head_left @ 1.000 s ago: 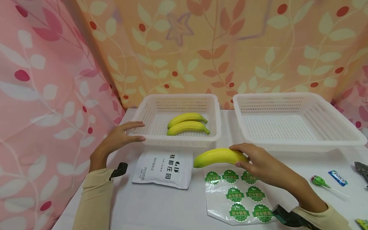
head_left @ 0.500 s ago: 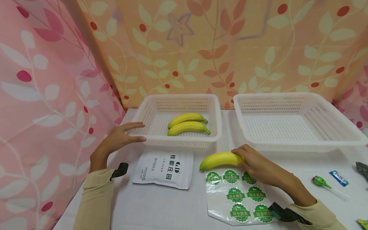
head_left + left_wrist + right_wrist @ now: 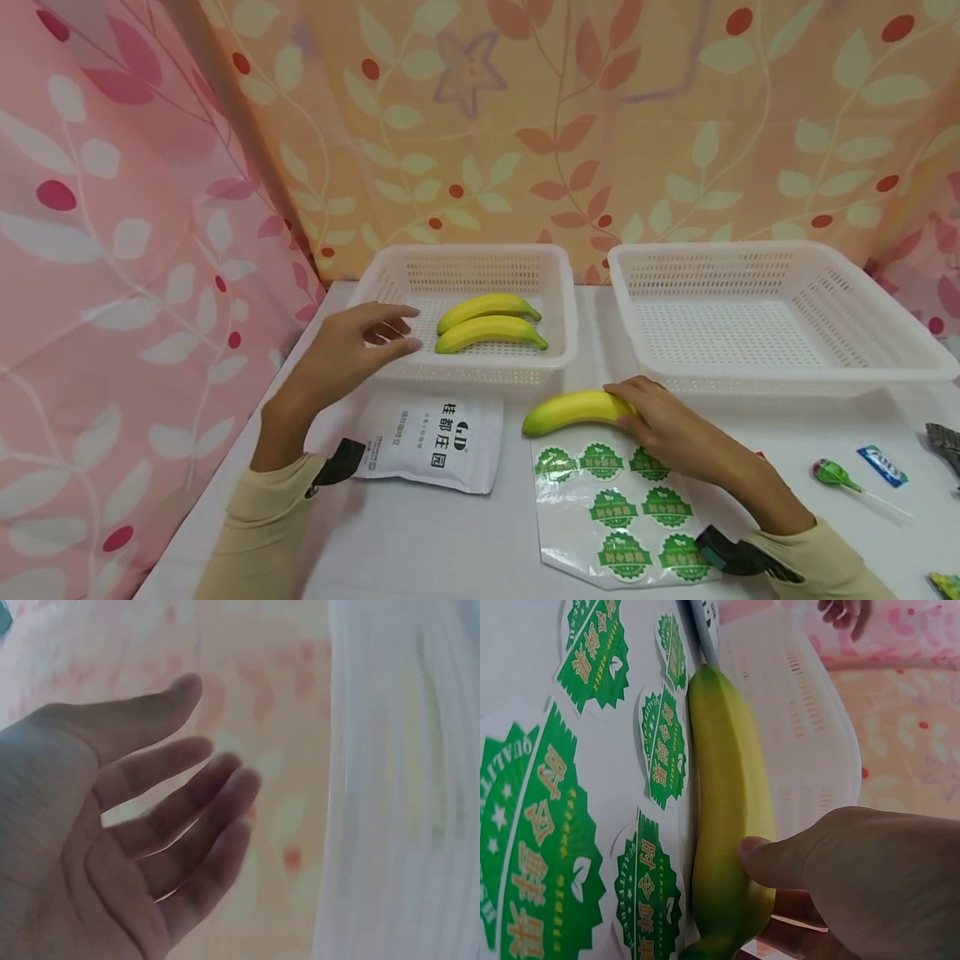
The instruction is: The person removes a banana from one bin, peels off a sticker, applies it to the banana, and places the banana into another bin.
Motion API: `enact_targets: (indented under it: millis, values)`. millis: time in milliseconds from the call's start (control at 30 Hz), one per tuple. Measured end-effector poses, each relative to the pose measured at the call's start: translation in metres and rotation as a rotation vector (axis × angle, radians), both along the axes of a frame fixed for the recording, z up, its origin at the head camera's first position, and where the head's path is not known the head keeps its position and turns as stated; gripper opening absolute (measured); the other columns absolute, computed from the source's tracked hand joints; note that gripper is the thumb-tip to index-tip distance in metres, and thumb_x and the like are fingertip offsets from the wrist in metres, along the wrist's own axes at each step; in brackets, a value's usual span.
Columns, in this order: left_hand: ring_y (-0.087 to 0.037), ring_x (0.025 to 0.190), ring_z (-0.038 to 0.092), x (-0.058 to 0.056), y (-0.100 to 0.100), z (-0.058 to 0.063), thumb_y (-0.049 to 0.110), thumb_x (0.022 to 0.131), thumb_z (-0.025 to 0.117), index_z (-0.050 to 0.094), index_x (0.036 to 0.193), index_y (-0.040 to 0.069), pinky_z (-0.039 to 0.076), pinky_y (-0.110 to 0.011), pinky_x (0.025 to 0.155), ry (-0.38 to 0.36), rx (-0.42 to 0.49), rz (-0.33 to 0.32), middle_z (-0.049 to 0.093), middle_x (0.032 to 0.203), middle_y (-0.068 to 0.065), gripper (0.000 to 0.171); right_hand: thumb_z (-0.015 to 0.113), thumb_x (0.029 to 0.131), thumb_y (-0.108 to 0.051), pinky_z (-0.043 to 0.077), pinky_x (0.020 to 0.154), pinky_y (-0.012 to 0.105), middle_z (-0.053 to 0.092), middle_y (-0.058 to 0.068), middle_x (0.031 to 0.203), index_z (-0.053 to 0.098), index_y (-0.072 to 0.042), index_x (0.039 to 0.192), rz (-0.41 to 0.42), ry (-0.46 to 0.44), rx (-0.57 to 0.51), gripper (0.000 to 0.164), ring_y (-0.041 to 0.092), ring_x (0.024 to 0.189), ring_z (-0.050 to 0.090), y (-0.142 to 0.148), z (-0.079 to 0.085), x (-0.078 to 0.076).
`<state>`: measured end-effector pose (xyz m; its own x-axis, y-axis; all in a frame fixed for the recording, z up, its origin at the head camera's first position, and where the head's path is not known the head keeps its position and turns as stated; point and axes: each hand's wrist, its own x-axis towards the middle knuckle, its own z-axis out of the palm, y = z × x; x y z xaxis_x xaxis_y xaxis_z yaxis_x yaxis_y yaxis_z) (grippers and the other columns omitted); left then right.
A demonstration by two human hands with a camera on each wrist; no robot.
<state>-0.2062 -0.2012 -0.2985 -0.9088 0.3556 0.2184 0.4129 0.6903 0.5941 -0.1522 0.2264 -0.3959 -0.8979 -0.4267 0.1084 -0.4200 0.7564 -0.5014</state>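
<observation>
My right hand [image 3: 663, 421] grips a yellow banana [image 3: 573, 412] near its stem end, thumb on one side and fingers on the other. The banana lies along the back edge of a sheet of green stickers [image 3: 600, 521], as the right wrist view also shows. My left hand [image 3: 348, 346] holds nothing; its fingers are parted and loosely bent, over the left front corner of the left white basket [image 3: 450, 364]. In that basket rest two bananas [image 3: 491, 332], side by side. The left wrist view shows the left hand's palm [image 3: 67, 885] with a gap between thumb and fingers.
A second white basket [image 3: 750, 375] stands at the back right. A white pouch [image 3: 435, 442] with printed lettering lies before the left basket, partly behind the left wrist. To the right lie a lollipop [image 3: 836, 473], a blue-wrapped candy [image 3: 882, 465] and a dark object [image 3: 943, 442] at the edge.
My right hand has brought the banana slightly right and down onto the sticker sheet's back edge. My left hand has moved right from the basket's left side toward the bananas inside.
</observation>
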Motion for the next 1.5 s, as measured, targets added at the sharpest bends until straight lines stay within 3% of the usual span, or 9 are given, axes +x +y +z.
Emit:
enact_targets:
  millis: [100,200,367,600,800,967,1133,1233,1500]
  values:
    - [-0.015,0.101,0.07,0.012,0.029,-0.004,0.032,0.095,0.082,0.073,0.133,0.017,0.059,-0.04,0.093,-0.032,0.02,-0.154,0.075,0.112,0.002,0.042,0.067,0.102,-0.005,0.052,0.104,0.057,0.065,0.013,0.133,0.058,0.004,0.145,-0.012,-0.004,0.0,0.044,0.028,0.118,0.06,0.0,0.001,-0.001]
    - [-0.015,0.107,0.07,0.023,0.059,-0.015,0.032,0.096,0.081,0.073,0.133,0.014,0.058,-0.038,0.097,-0.103,-0.013,-0.29,0.074,0.118,0.004,0.042,0.067,0.102,-0.005,0.052,0.104,0.057,0.065,0.013,0.134,0.058,0.004,0.145,-0.013,-0.009,-0.003,0.045,0.029,0.119,0.061,0.001,0.001,-0.001]
    - [-0.02,0.124,0.065,0.04,0.103,-0.042,0.038,0.097,0.079,0.067,0.142,0.012,0.053,-0.038,0.105,-0.218,-0.146,-0.399,0.069,0.136,-0.003,0.054,0.067,0.103,-0.007,0.052,0.103,0.055,0.065,0.012,0.133,0.058,0.003,0.145,-0.007,-0.01,-0.003,0.045,0.026,0.118,0.061,0.002,0.001,-0.002]
    - [-0.009,0.112,0.058,0.056,0.135,-0.077,0.039,0.091,0.085,0.062,0.146,0.009,0.051,-0.026,0.1,-0.184,-0.283,-0.398,0.064,0.134,-0.005,0.067,0.068,0.103,-0.009,0.054,0.1,0.051,0.066,0.009,0.132,0.059,0.0,0.146,0.002,-0.021,-0.003,0.045,0.022,0.116,0.061,0.003,0.0,-0.002]
    - [-0.011,0.117,0.055,0.063,0.146,-0.092,0.034,0.088,0.089,0.058,0.149,0.01,0.049,-0.026,0.102,-0.167,-0.33,-0.366,0.061,0.135,-0.004,0.073,0.069,0.103,-0.01,0.054,0.098,0.05,0.067,0.008,0.131,0.061,-0.002,0.145,-0.006,-0.033,-0.005,0.044,0.021,0.114,0.061,0.003,0.001,-0.002]
    - [-0.01,0.113,0.053,0.069,0.147,-0.097,0.027,0.086,0.091,0.058,0.151,0.012,0.049,-0.023,0.097,-0.125,-0.327,-0.347,0.059,0.133,-0.001,0.074,0.07,0.102,-0.012,0.054,0.098,0.05,0.067,0.011,0.132,0.061,-0.002,0.145,-0.013,-0.056,0.003,0.045,0.022,0.113,0.061,0.004,0.003,-0.003]
    - [-0.01,0.106,0.058,0.07,0.148,-0.1,0.029,0.083,0.093,0.063,0.147,0.014,0.051,-0.023,0.091,0.015,-0.364,-0.337,0.065,0.128,0.001,0.073,0.071,0.101,-0.011,0.054,0.099,0.052,0.067,0.012,0.132,0.062,-0.003,0.144,-0.021,-0.066,0.006,0.045,0.023,0.114,0.061,0.005,0.004,-0.003]
    - [-0.011,0.104,0.061,0.07,0.15,-0.1,0.029,0.082,0.093,0.064,0.145,0.014,0.052,-0.024,0.09,0.054,-0.377,-0.333,0.068,0.126,0.001,0.071,0.072,0.101,-0.011,0.054,0.1,0.054,0.067,0.012,0.133,0.062,-0.002,0.144,-0.025,-0.06,0.005,0.045,0.025,0.115,0.062,0.005,0.005,-0.003]
    - [-0.006,0.102,0.062,0.07,0.151,-0.097,0.017,0.085,0.09,0.063,0.146,0.016,0.053,-0.025,0.089,-0.07,-0.27,-0.323,0.07,0.117,0.006,0.067,0.072,0.101,-0.015,0.045,0.111,0.065,0.061,0.017,0.146,0.057,-0.005,0.149,-0.046,-0.045,0.031,0.051,0.039,0.135,0.056,-0.001,0.014,0.005]
